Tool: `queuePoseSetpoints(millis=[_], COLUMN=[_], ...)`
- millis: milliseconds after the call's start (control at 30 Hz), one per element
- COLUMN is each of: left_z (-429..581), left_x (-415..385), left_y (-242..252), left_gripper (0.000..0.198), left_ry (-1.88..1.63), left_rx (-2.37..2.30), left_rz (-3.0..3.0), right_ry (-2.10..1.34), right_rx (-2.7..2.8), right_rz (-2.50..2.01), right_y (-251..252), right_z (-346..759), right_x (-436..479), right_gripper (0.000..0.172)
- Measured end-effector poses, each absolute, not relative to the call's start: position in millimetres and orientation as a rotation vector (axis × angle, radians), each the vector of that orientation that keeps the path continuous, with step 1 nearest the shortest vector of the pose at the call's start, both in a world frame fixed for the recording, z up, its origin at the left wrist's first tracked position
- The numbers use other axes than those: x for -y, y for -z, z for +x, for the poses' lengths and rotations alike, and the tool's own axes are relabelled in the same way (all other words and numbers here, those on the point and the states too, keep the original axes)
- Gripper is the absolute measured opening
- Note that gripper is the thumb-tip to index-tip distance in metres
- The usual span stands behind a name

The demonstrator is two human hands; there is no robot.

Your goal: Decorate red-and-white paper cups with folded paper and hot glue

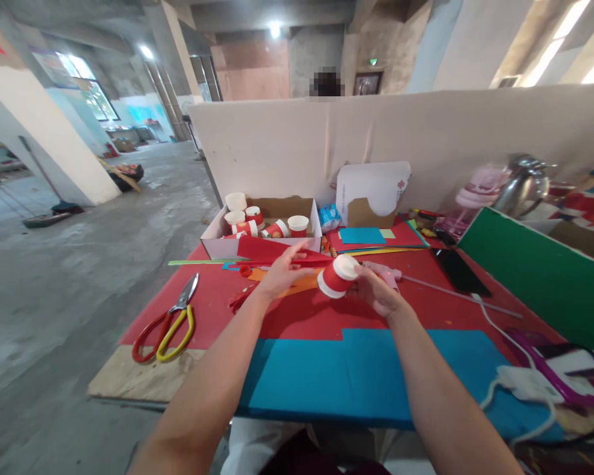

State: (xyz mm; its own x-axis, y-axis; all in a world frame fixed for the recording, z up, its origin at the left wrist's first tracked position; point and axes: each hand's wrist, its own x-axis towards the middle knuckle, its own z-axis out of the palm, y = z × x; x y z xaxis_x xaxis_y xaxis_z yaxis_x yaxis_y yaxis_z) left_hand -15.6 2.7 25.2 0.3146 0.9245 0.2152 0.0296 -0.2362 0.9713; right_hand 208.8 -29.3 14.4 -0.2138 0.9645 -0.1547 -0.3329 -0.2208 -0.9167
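A white paper cup with a red band (337, 277) is tilted above the table, and my right hand (376, 290) grips it from the right side. To the left of the cup, my left hand (286, 269) holds nothing, its fingers apart and reaching over the red paper. Orange paper (301, 285) lies beneath, between the two hands. Behind the left hand, a folded sheet of red paper (267, 251) leans by a white box (215, 249). Inside that box are several paper cups (297, 225), most with red bands. A pink glue gun (383, 272) lies just behind my right hand.
Scissors with red and yellow handles (175, 323) lie at the left. Blue paper (321, 369) covers the front edge. A phone (459, 272) on a white cable, a green board (539, 277) and a steel kettle (527, 181) are at the right. A pale partition (277, 145) stands behind.
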Motion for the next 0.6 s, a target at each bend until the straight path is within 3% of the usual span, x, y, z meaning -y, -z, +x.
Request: queuePoseSetpoints(millis=[100,167,433,600], left_z=[-4.3,5.9,17.1,3.5], left_x=[19.3,31.7,42.6,38.2], left_y=[-40.0,-44.1,-38.8,-34.4], left_gripper=[0.096,0.101,0.068,0.070], left_ry=[-0.992,-0.986,-1.093,-1.183], left_rx=[-0.772,-0.786,-1.055,-1.066], left_rz=[1.710,1.795,1.906,1.388], right_ry=[-1.675,-1.688,-1.677,-1.781], right_rx=[1.032,1.060,1.194,1.154], right_rz=[-1.018,-1.012,-1.046,-1.045], right_y=[-11.7,-11.8,-12.5,-13.1], right_z=[201.1,197.5,187.8,191.1], right_x=[30.7,32.3,37.0,34.9], right_gripper=[0.019,0.023,0.035,0.051])
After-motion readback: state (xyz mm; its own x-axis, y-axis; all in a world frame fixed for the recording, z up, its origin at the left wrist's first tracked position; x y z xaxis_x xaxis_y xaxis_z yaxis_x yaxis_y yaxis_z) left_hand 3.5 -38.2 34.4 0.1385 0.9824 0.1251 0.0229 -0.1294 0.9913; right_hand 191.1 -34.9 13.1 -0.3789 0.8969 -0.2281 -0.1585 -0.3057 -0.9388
